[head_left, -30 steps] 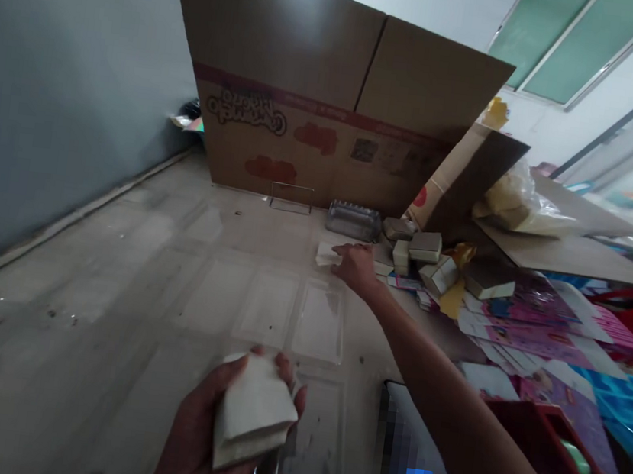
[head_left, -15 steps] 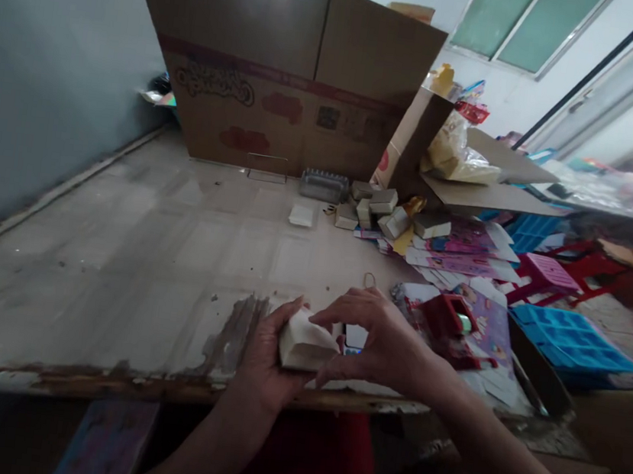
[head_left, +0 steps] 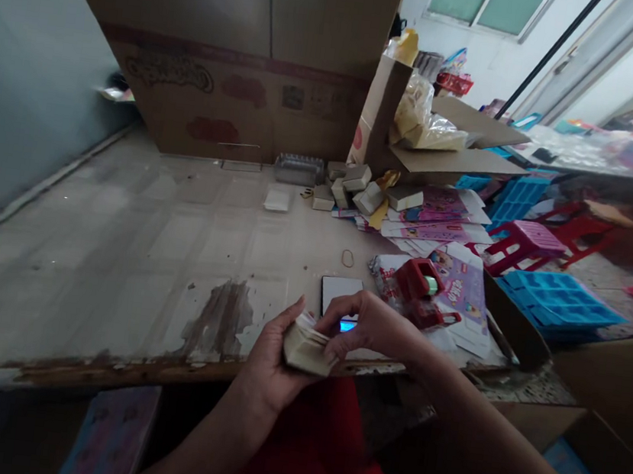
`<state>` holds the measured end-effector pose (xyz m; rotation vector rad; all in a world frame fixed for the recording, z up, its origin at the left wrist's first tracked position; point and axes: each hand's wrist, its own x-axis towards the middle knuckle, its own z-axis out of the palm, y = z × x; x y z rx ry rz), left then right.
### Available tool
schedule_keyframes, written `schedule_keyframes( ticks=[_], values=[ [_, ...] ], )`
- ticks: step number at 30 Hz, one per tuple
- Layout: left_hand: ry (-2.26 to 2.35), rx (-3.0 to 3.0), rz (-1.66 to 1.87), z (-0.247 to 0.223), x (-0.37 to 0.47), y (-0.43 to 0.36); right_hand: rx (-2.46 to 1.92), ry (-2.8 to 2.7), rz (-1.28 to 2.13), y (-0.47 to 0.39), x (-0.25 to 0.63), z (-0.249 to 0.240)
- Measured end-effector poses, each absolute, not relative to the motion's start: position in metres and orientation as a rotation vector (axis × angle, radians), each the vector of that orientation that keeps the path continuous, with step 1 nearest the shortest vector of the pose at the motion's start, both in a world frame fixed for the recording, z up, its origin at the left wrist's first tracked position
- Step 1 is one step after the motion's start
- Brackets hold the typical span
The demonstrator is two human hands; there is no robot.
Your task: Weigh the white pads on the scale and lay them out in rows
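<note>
A thick stack of small cream paper sheets [head_left: 308, 350] rests in my left hand [head_left: 268, 358], whose fingers and thumb wrap round its side. My right hand [head_left: 366, 324] bends over the stack's right end, thumb and fingertips pinching its edge where the upper sheets part slightly. Just beyond the right fingers lies a flat device like a small digital scale [head_left: 340, 288], with a pale plate and a lit blue display, partly covered by that hand. A rubber band [head_left: 347, 258] lies behind it on the worn table [head_left: 147, 247].
A red tape dispenser [head_left: 418, 280] sits on printed cardboard sheets [head_left: 463, 286] to the right. Farther back are several similar paper stacks [head_left: 357, 177], a clear plastic tray [head_left: 299, 169] and a small white stack [head_left: 277, 200]. A large cardboard box [head_left: 222, 64] blocks the back.
The view has shifted, and the scale-like device shows more fully. My right fingers have closed in on the stack, which is now tilted with its upper sheets parted.
</note>
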<state>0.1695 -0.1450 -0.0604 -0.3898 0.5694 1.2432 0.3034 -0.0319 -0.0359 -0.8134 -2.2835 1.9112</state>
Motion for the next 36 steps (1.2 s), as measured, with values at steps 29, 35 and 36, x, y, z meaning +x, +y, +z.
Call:
schedule_keyframes(
  ticks=[29,35,36],
  values=[
    [0.621,-0.610,1.278,-0.071,0.154,-0.148,-0.886,-2.601,-0.040,-0.013,0.332,-0.135],
    [0.559,-0.607,1.257,-0.071,0.149,-0.153,-1.048,-2.611,0.189,-0.010,0.332,-0.134],
    [0.552,-0.602,1.255,-0.072,0.149,-0.153,-1.054,-2.606,0.246,-0.009,0.332,-0.131]
  ],
)
